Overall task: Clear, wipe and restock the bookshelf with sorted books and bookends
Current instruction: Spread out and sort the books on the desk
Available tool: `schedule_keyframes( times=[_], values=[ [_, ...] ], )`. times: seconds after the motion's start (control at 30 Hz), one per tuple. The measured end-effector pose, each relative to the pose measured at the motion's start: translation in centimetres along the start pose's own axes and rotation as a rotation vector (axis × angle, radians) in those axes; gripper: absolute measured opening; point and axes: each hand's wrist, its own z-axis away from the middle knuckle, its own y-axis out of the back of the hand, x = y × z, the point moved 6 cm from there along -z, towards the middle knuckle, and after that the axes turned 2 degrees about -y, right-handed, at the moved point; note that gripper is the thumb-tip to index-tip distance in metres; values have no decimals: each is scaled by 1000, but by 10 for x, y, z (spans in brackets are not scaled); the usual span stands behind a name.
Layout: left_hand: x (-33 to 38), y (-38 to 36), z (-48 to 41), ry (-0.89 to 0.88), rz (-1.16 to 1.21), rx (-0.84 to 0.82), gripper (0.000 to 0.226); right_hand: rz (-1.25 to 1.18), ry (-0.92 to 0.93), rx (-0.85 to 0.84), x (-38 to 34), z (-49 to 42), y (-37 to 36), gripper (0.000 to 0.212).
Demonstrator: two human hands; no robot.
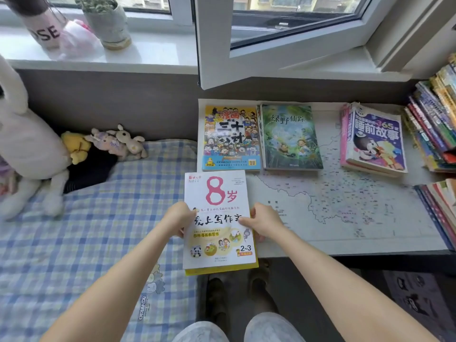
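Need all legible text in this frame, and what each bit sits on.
"8岁", "爱上写作文", "2~3": white book held by left hand and right hand.
"漫画", "三十六计": comic book.
"绿野仙踪": green book.
"365", "睡前故事": pink book.
"OSE", start cut off: vase on sill.
"ORANGE"-like word on bedsheet: blurred.
Small print, map labels, book spines at right: too small.

Bare desk between book stacks
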Motion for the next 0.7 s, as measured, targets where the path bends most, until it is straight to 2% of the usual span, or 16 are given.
schedule_keyframes(
  times=[0.07, 0.13, 0.23, 0.33, 0.37, 0.5, 0.6, 0.7],
  values=[
    [13, 12, 2, -11, -313, 82, 23, 63, -7, 25, 0, 1, 13, 40],
    [40, 28, 7, -80, -472, 249, 23, 28, -36, 182, 10, 3, 49, 46],
    [93, 40, 15, -232, -422, 402, 30, -35, -150, 534, 49, 13, 130, 43],
    [159, 32, 20, -449, -340, 411, 34, -43, -291, 790, 108, 18, 202, 46],
    [181, 26, 22, -508, -301, 395, 35, -52, -333, 813, 125, 15, 219, 50],
    [256, -5, 27, -667, -226, 297, 32, -18, -427, 713, 173, -25, 252, 81],
    [302, -29, 24, -697, -159, 209, 31, 79, -412, 651, 184, -63, 267, 99],
    [337, -52, 10, -672, -101, 116, 30, 186, -432, 522, 183, -95, 270, 112]
  ],
)
